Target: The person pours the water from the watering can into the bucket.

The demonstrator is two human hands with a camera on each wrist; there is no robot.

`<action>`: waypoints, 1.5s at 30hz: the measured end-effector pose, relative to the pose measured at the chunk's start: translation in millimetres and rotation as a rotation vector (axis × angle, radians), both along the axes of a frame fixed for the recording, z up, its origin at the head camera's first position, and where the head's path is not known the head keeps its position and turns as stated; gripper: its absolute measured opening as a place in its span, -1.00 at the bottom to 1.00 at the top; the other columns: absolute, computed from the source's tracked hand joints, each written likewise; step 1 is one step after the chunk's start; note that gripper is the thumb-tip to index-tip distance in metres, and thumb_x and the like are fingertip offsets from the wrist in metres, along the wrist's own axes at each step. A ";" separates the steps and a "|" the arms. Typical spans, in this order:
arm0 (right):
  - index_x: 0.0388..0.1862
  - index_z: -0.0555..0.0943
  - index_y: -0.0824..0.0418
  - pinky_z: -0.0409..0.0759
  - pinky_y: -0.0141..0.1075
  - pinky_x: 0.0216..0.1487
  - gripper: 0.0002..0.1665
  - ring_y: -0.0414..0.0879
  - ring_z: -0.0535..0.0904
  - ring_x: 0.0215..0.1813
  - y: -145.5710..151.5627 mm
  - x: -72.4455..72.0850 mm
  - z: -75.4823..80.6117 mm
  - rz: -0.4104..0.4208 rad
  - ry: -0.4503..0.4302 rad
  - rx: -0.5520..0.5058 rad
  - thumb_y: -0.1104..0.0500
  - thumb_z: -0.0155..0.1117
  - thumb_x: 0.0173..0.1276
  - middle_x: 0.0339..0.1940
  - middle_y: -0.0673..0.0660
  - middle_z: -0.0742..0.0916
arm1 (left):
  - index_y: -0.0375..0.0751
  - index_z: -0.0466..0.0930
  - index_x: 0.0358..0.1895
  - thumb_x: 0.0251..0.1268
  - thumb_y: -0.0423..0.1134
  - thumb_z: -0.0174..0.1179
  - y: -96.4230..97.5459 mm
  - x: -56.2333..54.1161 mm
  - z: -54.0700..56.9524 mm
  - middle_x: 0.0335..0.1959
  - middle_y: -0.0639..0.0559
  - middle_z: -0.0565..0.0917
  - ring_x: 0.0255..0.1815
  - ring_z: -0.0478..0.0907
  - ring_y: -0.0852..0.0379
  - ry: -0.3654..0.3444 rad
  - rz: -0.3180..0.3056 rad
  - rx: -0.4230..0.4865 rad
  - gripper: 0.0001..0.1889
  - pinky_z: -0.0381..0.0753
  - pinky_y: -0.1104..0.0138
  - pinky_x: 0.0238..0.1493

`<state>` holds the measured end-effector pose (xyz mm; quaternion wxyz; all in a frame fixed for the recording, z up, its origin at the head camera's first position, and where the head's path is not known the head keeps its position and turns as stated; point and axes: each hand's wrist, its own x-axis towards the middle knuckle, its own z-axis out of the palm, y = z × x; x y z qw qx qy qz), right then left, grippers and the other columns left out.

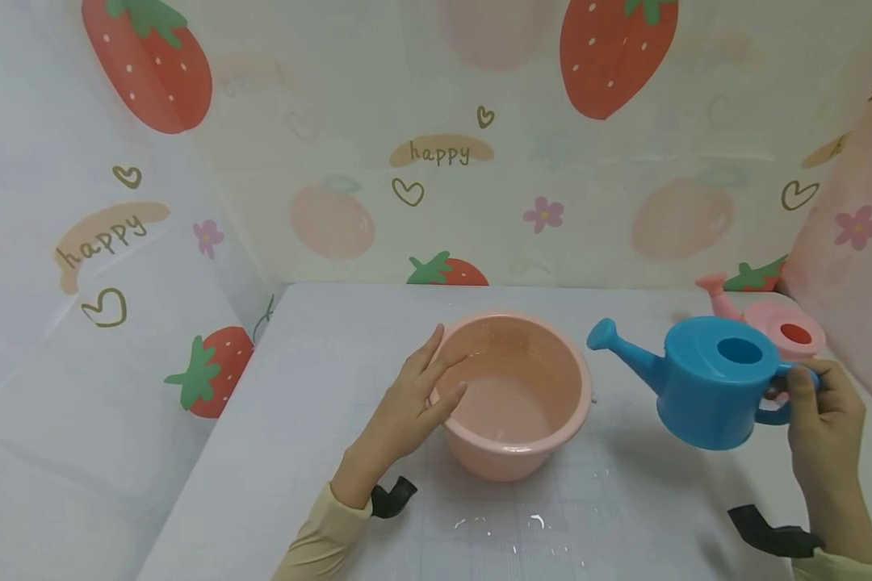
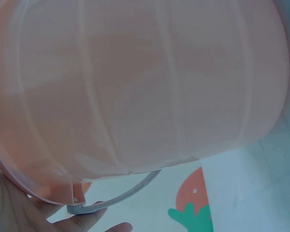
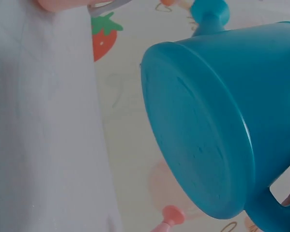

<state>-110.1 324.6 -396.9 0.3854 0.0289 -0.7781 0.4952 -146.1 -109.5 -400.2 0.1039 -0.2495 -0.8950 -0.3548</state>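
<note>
A blue watering can point(image 1: 712, 395) is held up by its handle in my right hand point(image 1: 824, 428), its spout pointing left. In the right wrist view the flat bottom of the watering can point(image 3: 198, 140) faces the camera, well above the table. My left hand point(image 1: 407, 403) rests with extended fingers at the left rim of a pink bucket point(image 1: 505, 468), which stands upright on the table. Some liquid shows inside it. The left wrist view is filled by the ribbed side of the bucket point(image 2: 135, 87), with a grey handle point(image 2: 120, 197) hanging beyond the fingers.
Behind the blue can, at the back right, stands a pink watering can point(image 1: 785, 323), partly hidden. Water drops point(image 1: 536, 520) dot the front of the white table point(image 1: 276, 452). A strawberry-printed sheet point(image 1: 589, 161) lines the back and sides.
</note>
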 end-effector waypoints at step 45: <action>-0.16 0.39 0.23 0.24 -0.47 0.16 -0.89 -0.15 0.45 -0.06 9.5 -4.4 -31.0 0.205 -0.147 -0.379 0.25 -0.12 0.47 -0.28 0.04 0.61 | 0.50 0.25 0.27 0.35 0.23 -0.16 -0.5 -0.1 -1.9 0.50 0.16 -0.10 0.47 -0.03 0.03 -0.004 -0.007 0.008 -0.58 0.26 -0.16 0.20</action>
